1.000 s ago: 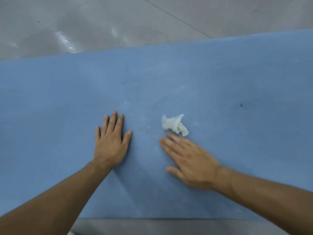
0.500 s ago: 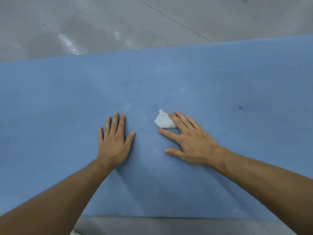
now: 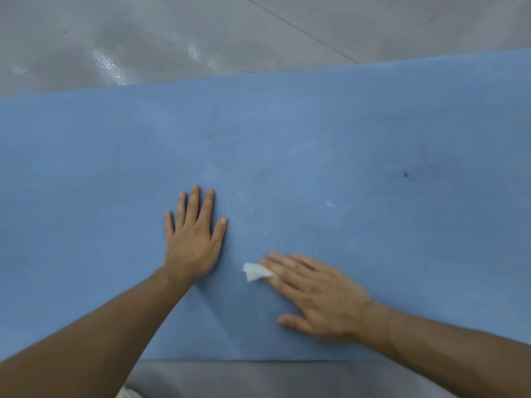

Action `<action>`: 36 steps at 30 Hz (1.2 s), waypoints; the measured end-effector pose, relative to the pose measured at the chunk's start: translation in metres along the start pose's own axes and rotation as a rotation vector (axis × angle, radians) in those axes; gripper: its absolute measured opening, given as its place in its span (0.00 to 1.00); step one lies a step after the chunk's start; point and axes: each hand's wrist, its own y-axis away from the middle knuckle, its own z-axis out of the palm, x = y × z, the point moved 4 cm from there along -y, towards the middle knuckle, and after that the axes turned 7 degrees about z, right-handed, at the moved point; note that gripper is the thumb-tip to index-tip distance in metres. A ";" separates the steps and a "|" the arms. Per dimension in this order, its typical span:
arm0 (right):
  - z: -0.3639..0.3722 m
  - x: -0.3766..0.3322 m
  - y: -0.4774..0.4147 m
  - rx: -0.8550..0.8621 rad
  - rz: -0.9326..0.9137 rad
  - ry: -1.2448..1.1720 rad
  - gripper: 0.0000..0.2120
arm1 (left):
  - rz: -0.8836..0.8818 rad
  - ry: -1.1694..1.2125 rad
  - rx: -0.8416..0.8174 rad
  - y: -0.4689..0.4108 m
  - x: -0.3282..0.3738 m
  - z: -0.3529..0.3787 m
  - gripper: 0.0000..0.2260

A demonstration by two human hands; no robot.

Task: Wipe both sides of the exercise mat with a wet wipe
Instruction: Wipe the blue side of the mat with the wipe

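near the mat's (image 3: 373, 133) front edge, right hand (image 3: 319, 297) presses the wipe (image 3: 256, 272) under flat fingers; left hand (image 3: 193, 237) spread, bracing beside it. best keep pressure even, overlap strokes toward each edge.

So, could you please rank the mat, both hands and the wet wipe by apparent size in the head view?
Largest: mat.
Then left hand and right hand, about alike; the right is nearer, so unranked.
Smallest: wet wipe, partly hidden under the right hand.
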 end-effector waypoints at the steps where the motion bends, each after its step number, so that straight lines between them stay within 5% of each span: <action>1: -0.001 0.013 -0.003 0.010 0.057 -0.003 0.35 | 0.002 -0.001 -0.002 0.001 0.002 0.000 0.29; 12: -0.035 0.234 0.025 0.031 0.916 -0.096 0.38 | 0.025 0.015 -0.013 0.005 0.010 0.004 0.27; 15: -0.036 0.207 0.015 0.007 0.830 -0.184 0.41 | 0.055 0.002 -0.009 0.005 0.014 0.007 0.26; 19: -0.022 0.092 0.013 -0.093 0.397 -0.099 0.40 | 0.109 0.008 -0.003 0.003 0.023 0.008 0.29; 22: -0.009 0.006 0.036 -0.044 0.122 -0.063 0.36 | 0.315 -0.033 -0.040 -0.001 0.050 0.010 0.30; 26: -0.002 -0.009 0.061 -0.014 0.067 -0.002 0.33 | 0.461 -0.043 -0.094 -0.007 0.100 0.020 0.30; 30: -0.013 0.076 0.084 -0.026 0.336 0.050 0.32 | 0.449 -0.042 -0.103 -0.003 0.128 0.030 0.31; 36: -0.035 0.220 0.180 0.000 1.070 -0.004 0.38 | 0.414 -0.061 -0.104 0.001 0.131 0.032 0.30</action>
